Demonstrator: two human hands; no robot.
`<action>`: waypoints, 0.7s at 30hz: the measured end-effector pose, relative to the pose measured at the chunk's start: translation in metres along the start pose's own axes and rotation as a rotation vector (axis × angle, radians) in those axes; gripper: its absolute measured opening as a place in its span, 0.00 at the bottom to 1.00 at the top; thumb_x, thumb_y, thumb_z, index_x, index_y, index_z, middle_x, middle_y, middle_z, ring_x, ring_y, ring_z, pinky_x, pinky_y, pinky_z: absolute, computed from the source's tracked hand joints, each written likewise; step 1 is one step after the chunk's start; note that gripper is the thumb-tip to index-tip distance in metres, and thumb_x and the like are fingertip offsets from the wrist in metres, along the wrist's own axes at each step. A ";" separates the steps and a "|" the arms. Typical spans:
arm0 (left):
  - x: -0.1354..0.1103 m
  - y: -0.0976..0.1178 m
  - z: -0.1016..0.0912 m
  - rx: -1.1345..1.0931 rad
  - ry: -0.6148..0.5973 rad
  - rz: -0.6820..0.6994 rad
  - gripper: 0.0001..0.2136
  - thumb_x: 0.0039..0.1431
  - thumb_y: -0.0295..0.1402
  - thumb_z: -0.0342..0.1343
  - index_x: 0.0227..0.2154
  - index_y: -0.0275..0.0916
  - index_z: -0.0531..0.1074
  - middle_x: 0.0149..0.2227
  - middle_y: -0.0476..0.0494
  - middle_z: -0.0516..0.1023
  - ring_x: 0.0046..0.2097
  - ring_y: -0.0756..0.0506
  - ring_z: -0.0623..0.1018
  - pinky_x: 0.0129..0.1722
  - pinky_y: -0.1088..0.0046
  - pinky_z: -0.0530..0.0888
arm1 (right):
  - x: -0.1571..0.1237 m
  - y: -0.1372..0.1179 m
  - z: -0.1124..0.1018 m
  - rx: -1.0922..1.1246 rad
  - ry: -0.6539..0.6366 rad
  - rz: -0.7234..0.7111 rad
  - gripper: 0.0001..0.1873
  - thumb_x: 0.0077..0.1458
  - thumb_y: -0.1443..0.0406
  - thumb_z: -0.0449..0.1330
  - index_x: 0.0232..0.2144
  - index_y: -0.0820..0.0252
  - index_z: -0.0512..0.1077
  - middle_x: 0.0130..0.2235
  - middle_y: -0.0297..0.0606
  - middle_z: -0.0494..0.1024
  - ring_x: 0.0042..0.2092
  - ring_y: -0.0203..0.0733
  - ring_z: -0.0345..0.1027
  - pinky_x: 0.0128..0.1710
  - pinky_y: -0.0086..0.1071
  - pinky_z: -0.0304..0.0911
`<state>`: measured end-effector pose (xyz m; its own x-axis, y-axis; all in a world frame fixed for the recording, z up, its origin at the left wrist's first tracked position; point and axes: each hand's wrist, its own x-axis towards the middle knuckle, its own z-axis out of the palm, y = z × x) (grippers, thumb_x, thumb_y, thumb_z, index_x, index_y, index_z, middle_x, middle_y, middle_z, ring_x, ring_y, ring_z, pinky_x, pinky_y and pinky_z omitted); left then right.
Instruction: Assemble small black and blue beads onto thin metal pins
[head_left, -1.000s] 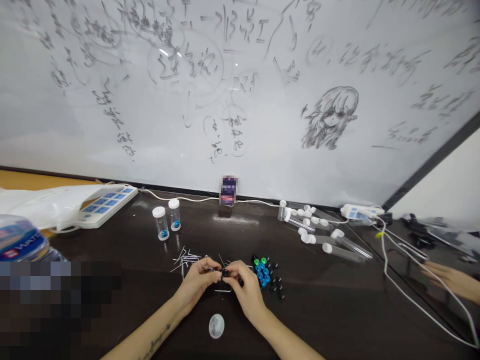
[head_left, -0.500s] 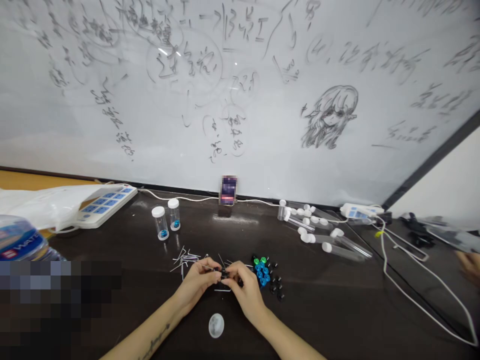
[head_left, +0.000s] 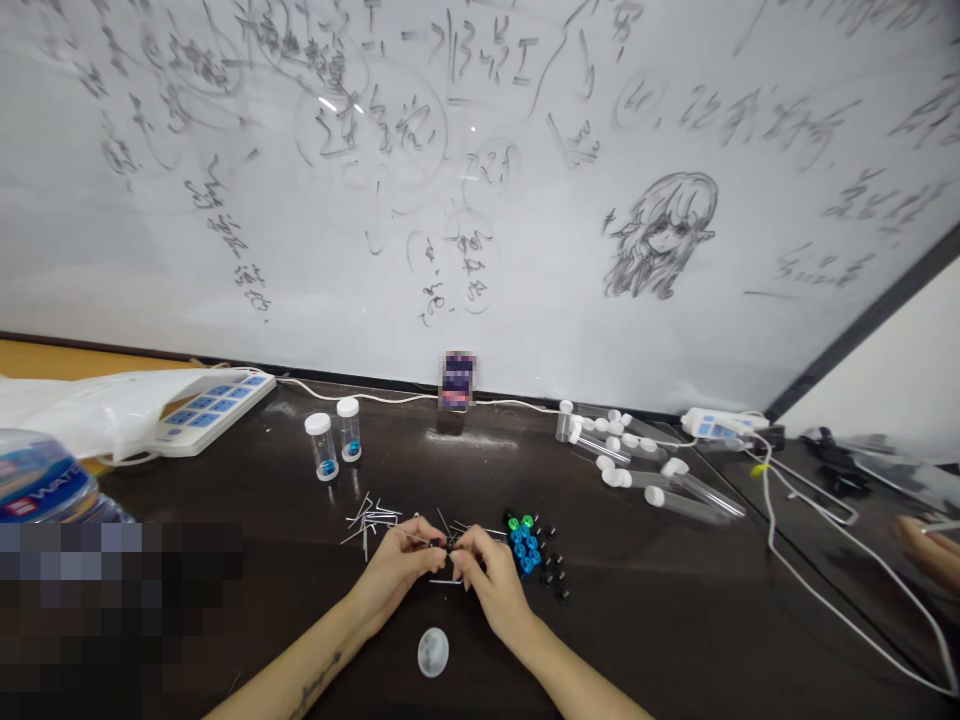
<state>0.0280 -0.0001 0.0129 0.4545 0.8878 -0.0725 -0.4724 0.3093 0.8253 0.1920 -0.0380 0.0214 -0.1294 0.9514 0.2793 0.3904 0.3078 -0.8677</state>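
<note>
At the middle of the dark table, the fingertips of my left hand and my right hand meet in pinches around a small black piece. Its exact kind is mostly hidden by the fingers. A thin metal rod runs along the left fingers. Left of that hand lies a loose pile of L-shaped metal rods, like hex keys. Beside my right hand are several blue round pieces, green pieces and small black pieces. Nearer to me lies a translucent round disc.
Two white-capped clear tubes with blue pieces inside stand behind the rods. Several clear tubes and white caps lie back right. A power strip trails white cables. A water bottle is left; another person's hand shows far right.
My fingertips have shifted slightly around the black piece, and the right fingers are bent a little more. At the far right, the other person's hand has come further into view.
</note>
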 end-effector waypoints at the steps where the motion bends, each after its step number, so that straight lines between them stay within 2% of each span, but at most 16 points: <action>1: 0.000 0.000 0.000 -0.003 0.002 0.007 0.08 0.42 0.24 0.66 0.27 0.36 0.75 0.28 0.49 0.75 0.29 0.51 0.73 0.32 0.76 0.68 | 0.000 0.000 0.000 -0.012 0.012 -0.012 0.05 0.58 0.65 0.56 0.30 0.59 0.67 0.23 0.29 0.68 0.25 0.35 0.62 0.27 0.26 0.56; 5: 0.001 0.000 0.000 -0.005 0.000 0.025 0.07 0.43 0.24 0.65 0.27 0.36 0.75 0.26 0.49 0.75 0.28 0.52 0.72 0.32 0.77 0.67 | 0.001 0.000 0.001 -0.060 0.073 -0.067 0.04 0.52 0.67 0.61 0.30 0.59 0.69 0.27 0.30 0.68 0.28 0.36 0.61 0.30 0.27 0.56; 10: -0.001 0.001 0.001 -0.009 -0.010 0.007 0.07 0.44 0.24 0.65 0.28 0.36 0.74 0.26 0.49 0.75 0.29 0.51 0.73 0.33 0.76 0.68 | 0.001 0.003 0.001 0.028 0.019 -0.032 0.03 0.57 0.65 0.56 0.33 0.59 0.67 0.25 0.29 0.69 0.27 0.35 0.62 0.28 0.26 0.57; 13: -0.001 0.001 0.002 0.009 0.012 0.035 0.06 0.44 0.25 0.65 0.27 0.36 0.74 0.25 0.49 0.74 0.28 0.52 0.72 0.32 0.76 0.67 | 0.000 0.003 0.001 0.068 0.001 -0.013 0.10 0.62 0.62 0.49 0.33 0.60 0.67 0.24 0.30 0.71 0.25 0.34 0.64 0.27 0.26 0.57; 16: 0.001 0.002 0.002 0.043 0.036 0.062 0.08 0.42 0.25 0.66 0.26 0.37 0.74 0.27 0.50 0.74 0.28 0.52 0.71 0.31 0.77 0.67 | 0.000 0.001 0.000 0.039 -0.005 0.020 0.16 0.64 0.61 0.47 0.25 0.60 0.65 0.20 0.29 0.69 0.21 0.33 0.61 0.25 0.26 0.56; 18: 0.001 0.002 0.001 0.060 0.043 0.070 0.08 0.41 0.24 0.66 0.26 0.37 0.74 0.27 0.50 0.74 0.28 0.52 0.71 0.31 0.77 0.67 | 0.001 0.000 0.001 0.012 0.006 0.011 0.14 0.61 0.61 0.51 0.25 0.60 0.65 0.21 0.29 0.68 0.22 0.33 0.61 0.25 0.26 0.55; 21: 0.002 0.003 0.001 0.074 0.063 0.078 0.08 0.41 0.25 0.66 0.26 0.37 0.74 0.26 0.50 0.73 0.28 0.51 0.71 0.31 0.76 0.68 | 0.002 -0.002 0.001 -0.025 0.065 -0.050 0.05 0.56 0.63 0.58 0.31 0.59 0.67 0.25 0.30 0.68 0.26 0.35 0.62 0.27 0.26 0.57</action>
<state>0.0280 0.0021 0.0153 0.3686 0.9287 -0.0398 -0.4467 0.2146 0.8686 0.1902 -0.0363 0.0229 -0.0900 0.9327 0.3492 0.4074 0.3544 -0.8417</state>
